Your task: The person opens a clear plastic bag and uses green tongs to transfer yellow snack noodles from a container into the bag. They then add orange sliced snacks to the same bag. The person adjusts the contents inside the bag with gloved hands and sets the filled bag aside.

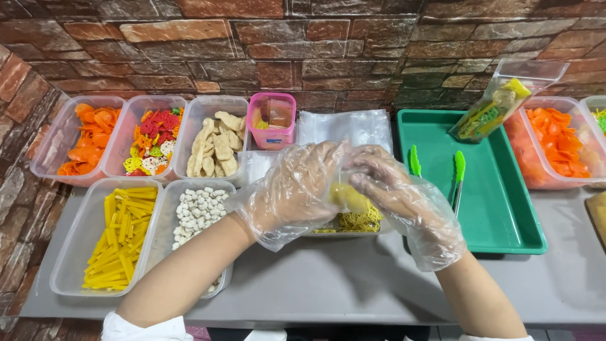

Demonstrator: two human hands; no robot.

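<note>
In the middle of the frame, the left hand (297, 186) and the right hand (394, 189), both in loose clear gloves, pinch a small clear bag (348, 196) with yellow snacks inside. They hold it just above a tub of yellow noodles (356, 222). A green tray (505, 215) with tongs (459, 180) sits right of them.

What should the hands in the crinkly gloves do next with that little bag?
Probably lower the yellow noodle clump deeper into the small clear bag. The left hand and right hand both pinch that bag above the noodle tub, and the clump seems to sit near the top, so it might fall out.
</note>
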